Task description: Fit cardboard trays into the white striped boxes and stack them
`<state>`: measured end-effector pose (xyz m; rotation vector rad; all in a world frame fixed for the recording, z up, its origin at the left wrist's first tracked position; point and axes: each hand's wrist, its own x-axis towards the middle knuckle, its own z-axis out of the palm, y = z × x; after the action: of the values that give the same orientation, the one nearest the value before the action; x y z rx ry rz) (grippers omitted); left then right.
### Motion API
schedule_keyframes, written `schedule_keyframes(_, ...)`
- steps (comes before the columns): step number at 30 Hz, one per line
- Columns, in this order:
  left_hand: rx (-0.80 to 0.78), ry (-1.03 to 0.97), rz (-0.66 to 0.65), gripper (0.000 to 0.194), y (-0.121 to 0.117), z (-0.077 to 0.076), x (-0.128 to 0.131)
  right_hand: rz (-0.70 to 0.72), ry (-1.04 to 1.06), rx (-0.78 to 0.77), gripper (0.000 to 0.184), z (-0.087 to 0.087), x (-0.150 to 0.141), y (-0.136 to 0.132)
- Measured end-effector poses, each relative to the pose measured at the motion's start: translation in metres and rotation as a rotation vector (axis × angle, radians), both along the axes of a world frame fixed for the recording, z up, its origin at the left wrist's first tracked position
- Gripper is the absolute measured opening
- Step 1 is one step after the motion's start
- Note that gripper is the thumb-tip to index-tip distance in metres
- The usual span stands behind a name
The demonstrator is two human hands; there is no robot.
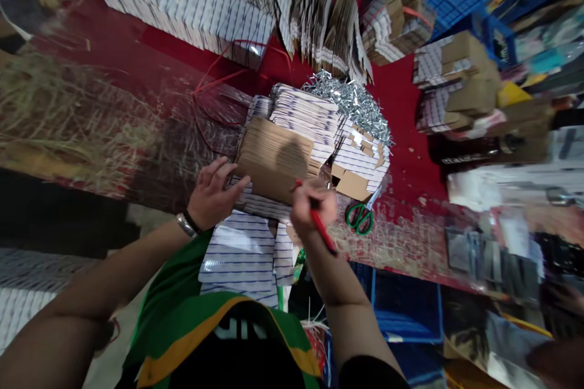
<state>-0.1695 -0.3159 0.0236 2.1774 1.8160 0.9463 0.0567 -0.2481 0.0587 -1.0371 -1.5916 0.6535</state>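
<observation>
My right hand [314,206] is closed round a slim red pen-like tool [325,234]. Its tip shows just above my fingers, at the lower right edge of a stack of folded cardboard pieces [274,158] with brown sides up. My left hand [215,194] has its fingers apart by the stack's lower left corner. Whether its fingertips touch the stack I cannot tell. More striped white pieces [305,115] lie right behind. Flat striped sheets [239,249] lie nearest my body. Green-handled scissors [359,219] rest to the right of my right hand.
A heap of small silvery metal bits [349,100] sits on the red table [401,103]. Rows of striped cartons [205,12] and standing folded cardboard [314,12] line the back. Red strapping [214,82] loops at left. Blue crates [406,310] stand below the table's front edge.
</observation>
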Motion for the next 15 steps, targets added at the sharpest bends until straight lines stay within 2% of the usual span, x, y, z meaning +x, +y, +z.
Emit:
schedule_keyframes(2,0.102,-0.065,0.005,0.026,-0.011,-0.003,0.000,-0.094,0.209,0.018,0.018,0.026,0.015,0.020)
schedule_keyframes(3,0.151,-0.112,-0.014,0.024,-0.021,-0.004,-0.001,-0.090,0.300,-0.017,0.019,0.037,0.022,0.030)
schedule_keyframes(5,0.206,-0.215,-0.098,0.027,-0.044,-0.004,-0.006,0.078,0.330,-0.186,0.020,0.053,0.032,0.043)
schedule_keyframes(7,0.179,-0.339,-0.198,0.036,-0.070,-0.001,-0.015,0.367,0.133,-0.309,0.019,0.054,0.034,0.045)
schedule_keyframes(9,0.088,-0.506,-0.260,0.042,-0.087,0.005,-0.024,0.610,-0.128,-0.271,0.014,0.038,0.025,0.035)
schedule_keyframes(11,0.034,-0.625,-0.243,0.042,-0.089,0.012,-0.032,0.690,-0.377,-0.111,0.010,0.010,0.009,0.018)
schedule_keyframes(13,0.059,-0.542,-0.164,0.041,-0.074,0.015,-0.034,0.654,-0.591,0.071,0.021,-0.021,-0.006,0.002)
schedule_keyframes(15,0.091,-0.301,-0.093,0.045,-0.048,0.014,-0.029,0.622,-0.756,0.217,0.029,-0.044,-0.016,-0.007)
